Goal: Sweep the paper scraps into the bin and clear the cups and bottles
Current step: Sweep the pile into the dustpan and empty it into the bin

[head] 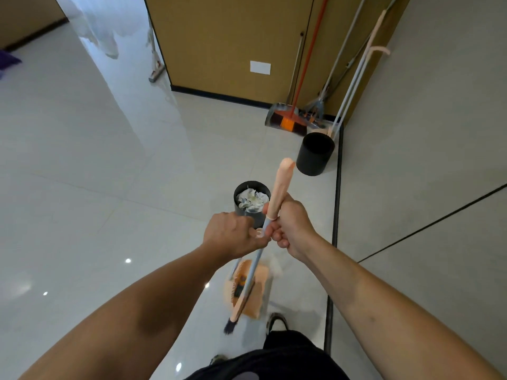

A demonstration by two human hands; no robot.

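On the pale tiled floor (82, 160), just in front of the person's feet, a peach dustpan (255, 294) sits with the broom head (238, 308) resting over it. Both hands meet on the two handles: the right hand (293, 226) has its fingers curled fully around the peach grip of the broom handle (279, 187), and the left hand (233, 234) is closed just beside it, apparently pinching the top of the dustpan's thin grey pole, though the fingertips are hidden behind the hand.

Just beyond the hands stands a dark bin (251, 201), packed to the rim with crumpled white paper scraps (251, 200). No loose scraps show on the floor around it, so the sweeping looks done or nearly so; whether anything is left in the dustpan cannot be told, since the pan is blurred. A second dark bin (315, 153) stands farther off by the black strip along the right wall, near other brooms (288, 119) leaning in the corner. No cups or bottles are in view, so that part of the task cannot be judged.
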